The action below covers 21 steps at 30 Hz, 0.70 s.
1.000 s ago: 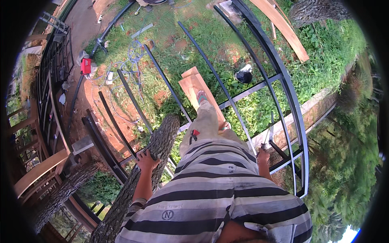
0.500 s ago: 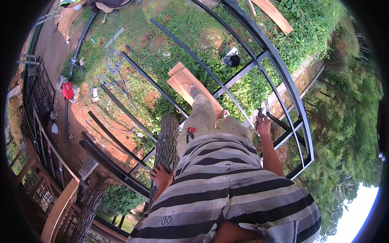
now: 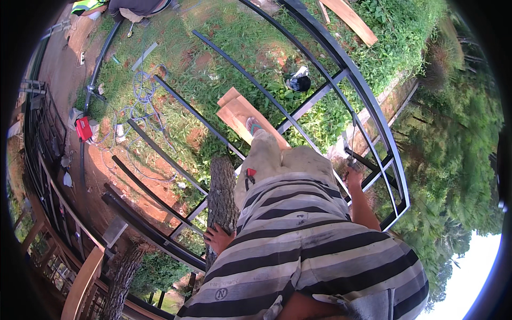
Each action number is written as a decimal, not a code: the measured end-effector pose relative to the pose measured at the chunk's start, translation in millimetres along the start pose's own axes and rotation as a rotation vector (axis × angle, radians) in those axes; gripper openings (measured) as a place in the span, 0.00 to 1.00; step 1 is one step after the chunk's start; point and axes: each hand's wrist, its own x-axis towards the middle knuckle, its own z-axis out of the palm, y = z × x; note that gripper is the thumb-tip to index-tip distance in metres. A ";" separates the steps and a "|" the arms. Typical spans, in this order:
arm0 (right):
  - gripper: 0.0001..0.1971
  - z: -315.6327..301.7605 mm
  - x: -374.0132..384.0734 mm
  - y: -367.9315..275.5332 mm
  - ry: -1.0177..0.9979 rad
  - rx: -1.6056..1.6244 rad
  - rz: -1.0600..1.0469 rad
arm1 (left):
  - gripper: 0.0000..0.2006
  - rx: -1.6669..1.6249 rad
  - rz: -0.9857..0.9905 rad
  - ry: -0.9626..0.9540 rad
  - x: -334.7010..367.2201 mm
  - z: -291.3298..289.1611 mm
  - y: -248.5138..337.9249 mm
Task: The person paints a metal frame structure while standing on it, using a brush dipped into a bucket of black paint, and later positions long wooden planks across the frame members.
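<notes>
My left hand (image 3: 218, 238) rests on the rough bark of a tree trunk (image 3: 221, 192), its fingers spread apart. On the right, beside the far bars of a dark metal frame (image 3: 368, 101), my right hand (image 3: 353, 177) is closed round a dark tool (image 3: 349, 153) with a thin rod sticking out of it. The exact kind of tool cannot be made out, and part of the grip is hidden. A red-and-black item (image 3: 250, 173) hangs at my trouser pocket. One sandalled foot stands on a wooden plank (image 3: 242, 114).
Long metal bars (image 3: 197, 120) run across the grass below me. A black bucket (image 3: 298, 81), coiled cables (image 3: 144, 88) and a red box-shaped machine (image 3: 83, 128) sit on the ground. A person (image 3: 141, 8) crouches at the top left. Another plank (image 3: 352, 21) lies at upper right.
My right hand has shifted down and slightly right, toward my body. The tool's rod has tilted and looks shorter in view. My left hand stays on the trunk; the view has moved slightly.
</notes>
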 end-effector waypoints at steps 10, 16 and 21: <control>0.07 -10.1 -19.4 -31.1 0.082 0.068 -0.004 | 0.23 0.113 -0.105 0.195 30.2 85.2 -12.9; 0.07 -21.9 10.1 -33.9 0.114 0.098 0.067 | 0.22 0.089 -0.153 0.080 40.1 59.7 4.9; 0.08 -31.3 98.4 -55.0 0.068 0.156 0.083 | 0.21 -0.018 -0.230 -0.002 59.4 18.5 52.4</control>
